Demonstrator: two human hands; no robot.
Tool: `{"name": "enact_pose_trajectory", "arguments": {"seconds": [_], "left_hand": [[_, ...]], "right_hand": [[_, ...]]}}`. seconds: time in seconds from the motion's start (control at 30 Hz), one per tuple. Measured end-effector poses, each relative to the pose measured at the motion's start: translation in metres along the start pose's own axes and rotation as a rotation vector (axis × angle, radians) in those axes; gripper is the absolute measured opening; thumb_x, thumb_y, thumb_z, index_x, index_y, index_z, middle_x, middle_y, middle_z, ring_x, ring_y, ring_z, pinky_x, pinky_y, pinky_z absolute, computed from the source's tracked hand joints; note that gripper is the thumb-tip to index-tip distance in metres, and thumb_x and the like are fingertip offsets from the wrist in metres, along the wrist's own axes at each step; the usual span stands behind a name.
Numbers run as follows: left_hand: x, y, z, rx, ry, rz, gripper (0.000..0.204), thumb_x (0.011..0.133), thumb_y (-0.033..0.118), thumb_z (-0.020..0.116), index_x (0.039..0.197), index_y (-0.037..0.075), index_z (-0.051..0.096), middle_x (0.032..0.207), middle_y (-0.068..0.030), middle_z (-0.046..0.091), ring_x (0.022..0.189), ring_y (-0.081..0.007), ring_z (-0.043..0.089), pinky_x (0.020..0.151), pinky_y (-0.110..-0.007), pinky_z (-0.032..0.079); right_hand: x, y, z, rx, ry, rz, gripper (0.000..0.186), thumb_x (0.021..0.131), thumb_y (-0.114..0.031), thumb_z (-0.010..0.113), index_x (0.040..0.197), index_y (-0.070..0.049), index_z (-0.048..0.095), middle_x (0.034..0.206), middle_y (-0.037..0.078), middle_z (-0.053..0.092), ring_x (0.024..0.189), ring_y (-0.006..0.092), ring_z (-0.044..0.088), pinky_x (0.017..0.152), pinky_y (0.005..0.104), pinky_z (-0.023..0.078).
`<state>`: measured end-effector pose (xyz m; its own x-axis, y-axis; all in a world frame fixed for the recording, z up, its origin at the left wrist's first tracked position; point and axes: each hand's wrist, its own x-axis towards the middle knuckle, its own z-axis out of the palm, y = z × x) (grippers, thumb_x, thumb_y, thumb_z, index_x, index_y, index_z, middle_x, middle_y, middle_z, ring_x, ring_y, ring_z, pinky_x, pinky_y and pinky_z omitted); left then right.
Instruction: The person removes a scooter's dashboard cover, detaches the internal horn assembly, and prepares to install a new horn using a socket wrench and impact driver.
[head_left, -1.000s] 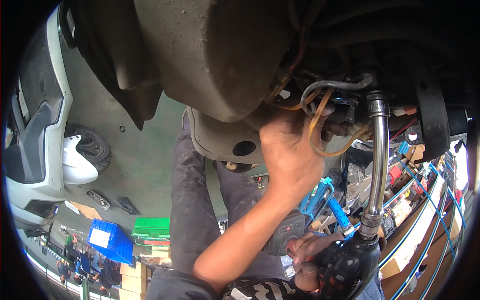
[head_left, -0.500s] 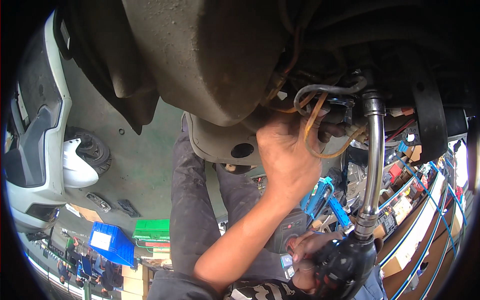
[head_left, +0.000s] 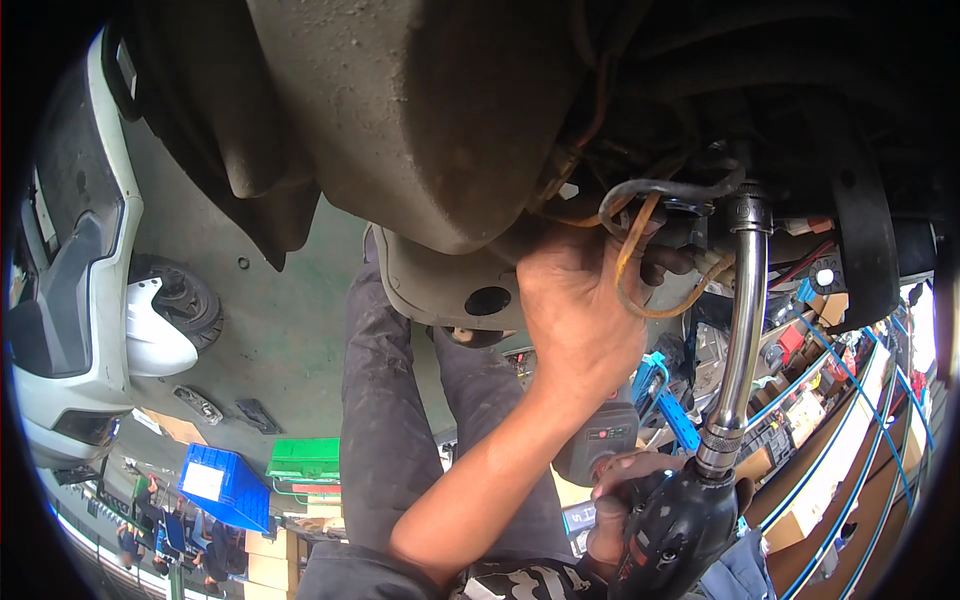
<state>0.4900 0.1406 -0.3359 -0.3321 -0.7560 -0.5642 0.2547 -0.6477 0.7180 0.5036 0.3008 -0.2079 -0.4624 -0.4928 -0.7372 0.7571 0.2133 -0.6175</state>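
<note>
My left hand reaches up under a dark vehicle underside, fingers closed among wires. Whatever they grip is hidden behind the hand and a looped yellow wire. Lower right, my right hand wraps the grip of a black cordless impact wrench. A long chrome extension bar rises from the wrench to a socket. The socket's upper end meets the dark underside, where I cannot make out the fastener. A grey cable curves between my left hand and the socket.
A large brown-grey panel hangs overhead, and a black bracket stands right of the socket. White scooter bodywork and a wheel lie at left. A blue bin, a green bin and racks of parts surround me.
The wrench has tilted slightly, its body shifting a little left and up while the socket end moved slightly right. My left hand stays in nearly the same place among the wires.
</note>
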Motion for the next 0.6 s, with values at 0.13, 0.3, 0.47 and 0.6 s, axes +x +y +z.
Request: {"name": "enact_pose_trajectory", "arguments": {"seconds": [0.13, 0.3, 0.47, 0.6], "left_hand": [[0.001, 0.003, 0.002, -0.034, 0.008, -0.01, 0.012, 0.096, 0.001, 0.061, 0.101, -0.005, 0.069, 0.076, -0.0065, 0.069, 0.067, -0.0091, 0.063, 0.06, -0.025, 0.051], [0.0, 0.001, 0.003, -0.115, -0.021, 0.001, 0.021, 0.097, 0.017, 0.065, 0.104, -0.003, 0.063, 0.088, -0.0083, 0.069, 0.07, -0.0169, 0.07, 0.059, -0.027, 0.055], [-0.001, 0.006, 0.003, -0.018, -0.002, -0.024, 0.023, 0.099, 0.019, 0.062, 0.106, -0.003, 0.062, 0.085, -0.0084, 0.068, 0.07, -0.0168, 0.069, 0.059, -0.027, 0.055], [-0.011, 0.008, -0.028, 0.139, -0.083, -0.121, 0.019, 0.102, 0.011, 0.052, 0.101, -0.004, 0.063, 0.09, -0.0114, 0.071, 0.074, -0.0149, 0.068, 0.067, -0.029, 0.055]], "right_hand": [[0.003, -0.003, 0.004, 0.017, -0.016, 0.009, 0.079, 0.088, -0.058, 0.042, 0.12, 0.013, 0.047, 0.093, 0.027, 0.059, 0.081, 0.0331, 0.062, 0.07, 0.0422, 0.058], [0.001, -0.005, 0.0, -0.016, -0.007, 0.007, 0.069, 0.086, -0.049, 0.051, 0.121, 0.011, 0.046, 0.089, 0.024, 0.06, 0.077, 0.0306, 0.063, 0.069, 0.0399, 0.057], [-0.002, -0.005, 0.008, -0.09, 0.077, -0.018, 0.063, 0.085, -0.039, 0.06, 0.122, 0.009, 0.045, 0.085, 0.021, 0.062, 0.073, 0.0281, 0.064, 0.067, 0.0375, 0.056], [0.006, 0.004, 0.027, 0.015, 0.333, -0.038, 0.06, 0.084, -0.031, 0.066, 0.123, 0.008, 0.044, 0.081, 0.018, 0.063, 0.07, 0.0261, 0.064, 0.066, 0.0357, 0.055]]}}
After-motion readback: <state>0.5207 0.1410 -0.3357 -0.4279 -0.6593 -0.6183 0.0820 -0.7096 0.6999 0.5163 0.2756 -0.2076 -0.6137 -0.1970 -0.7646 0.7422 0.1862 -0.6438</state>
